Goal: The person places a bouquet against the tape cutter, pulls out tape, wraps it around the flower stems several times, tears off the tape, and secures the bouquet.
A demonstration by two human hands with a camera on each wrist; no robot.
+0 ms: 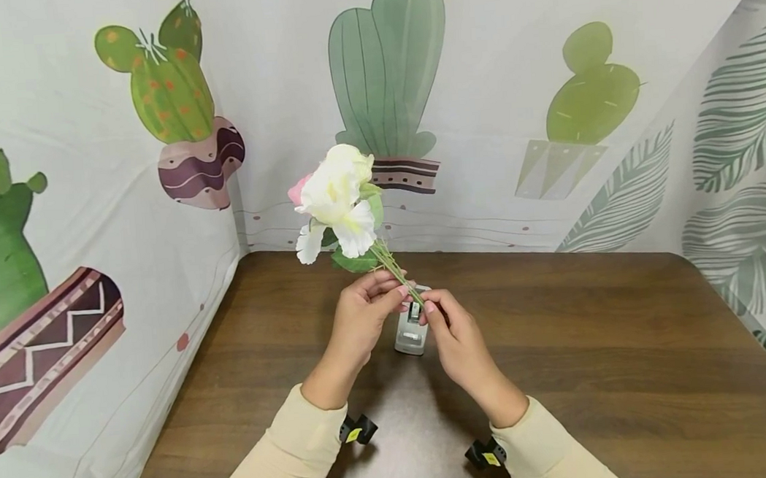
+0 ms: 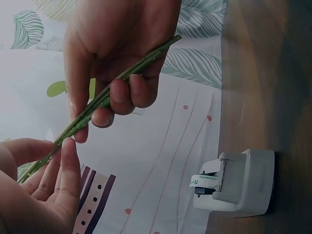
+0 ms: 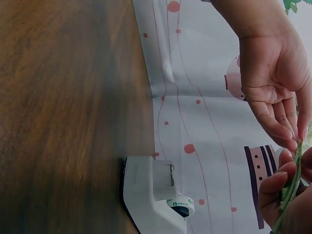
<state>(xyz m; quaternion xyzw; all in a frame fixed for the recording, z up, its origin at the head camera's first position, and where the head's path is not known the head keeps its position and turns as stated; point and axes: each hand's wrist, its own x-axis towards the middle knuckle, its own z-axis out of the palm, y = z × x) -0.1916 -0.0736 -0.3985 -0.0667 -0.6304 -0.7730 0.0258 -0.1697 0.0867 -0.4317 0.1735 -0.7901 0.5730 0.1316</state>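
Both hands hold a small bunch of artificial flowers by its stems, above the table. The white flower (image 1: 337,190) leans to the upper left, with a pink flower (image 1: 297,191) partly hidden behind it. My left hand (image 1: 356,321) pinches the green stems (image 2: 92,108) between thumb and fingertips, closer to the blooms. Lower down, near the cut ends, my right hand (image 1: 458,337) grips them with thumb and curled fingers. A grey-white tape dispenser (image 1: 410,340) stands beneath the hands, and its tape roll (image 3: 181,202) carries green print.
The brown wooden table (image 1: 613,342) reaches back to a white cloth backdrop (image 1: 481,116) printed with cacti and leaves. Black wrist cameras show below both cuffs.
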